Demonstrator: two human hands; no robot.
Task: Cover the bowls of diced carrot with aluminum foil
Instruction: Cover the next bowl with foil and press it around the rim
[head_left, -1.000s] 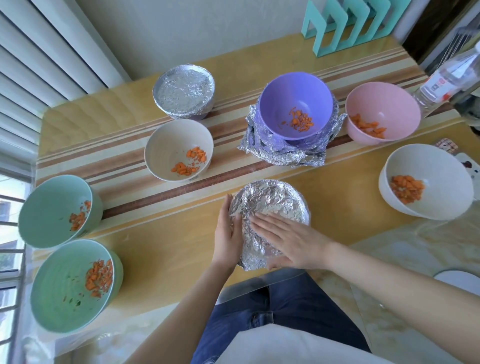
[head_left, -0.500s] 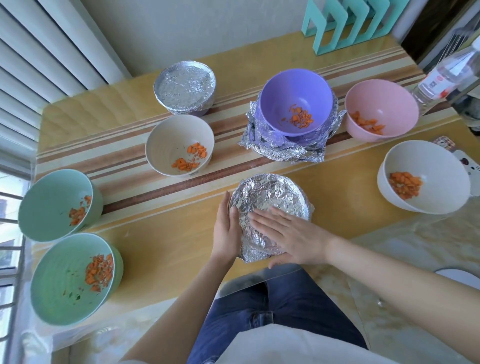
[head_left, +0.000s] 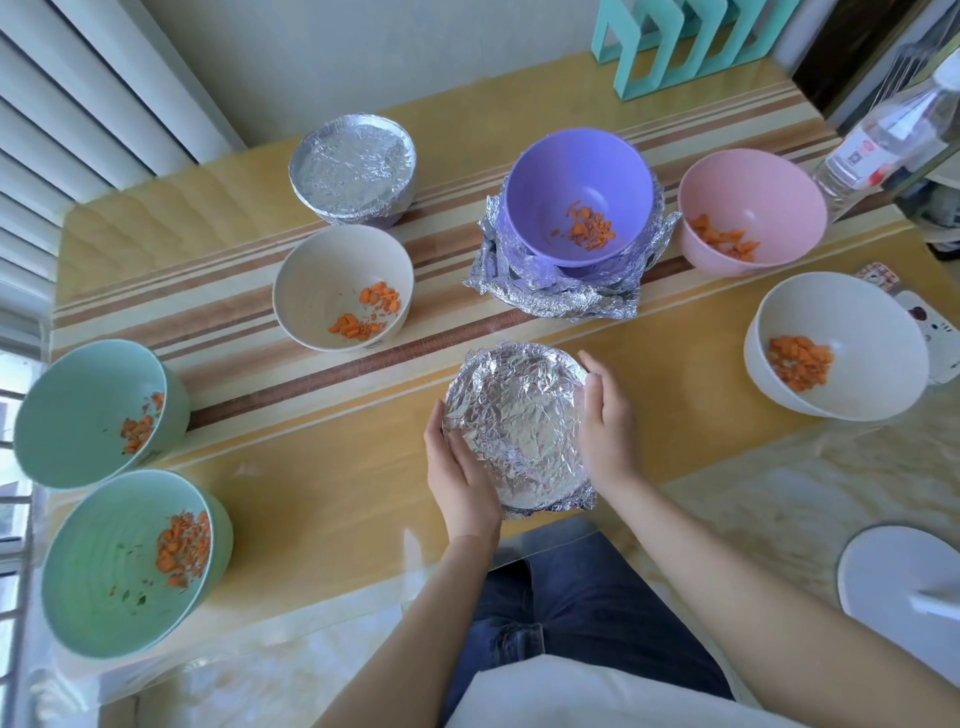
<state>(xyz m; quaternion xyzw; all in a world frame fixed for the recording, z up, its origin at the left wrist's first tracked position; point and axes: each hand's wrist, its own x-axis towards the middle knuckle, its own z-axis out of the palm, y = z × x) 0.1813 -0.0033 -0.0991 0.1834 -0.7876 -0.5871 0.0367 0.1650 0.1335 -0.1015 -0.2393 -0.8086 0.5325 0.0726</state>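
Foil-wrapped and crinkled, the nearest bowl (head_left: 519, 431) sat by the near edge of the yellow table (head_left: 311, 467), directly between the two hands. The left hand (head_left: 462, 470) lay along its left rim and the right hand (head_left: 605, 421) along its right rim, both touching the foil with fingers nearly straight and pressed flat, neither one nearer than the other. Being round, the bowl offered no long axis. A loose skirt of foil (head_left: 558, 506) flared at the near side, probably the part left to tuck.

Straight beyond it stood the purple bowl (head_left: 579, 192) on a stack of foil sheets (head_left: 550, 299), within reach and unobstructed. Open carrot bowls ringed the spot: cream (head_left: 343, 286), pink (head_left: 753, 208), white (head_left: 836, 348) and two green ones (head_left: 93, 410) (head_left: 135, 561). A second covered bowl (head_left: 353, 166) stood farther back.
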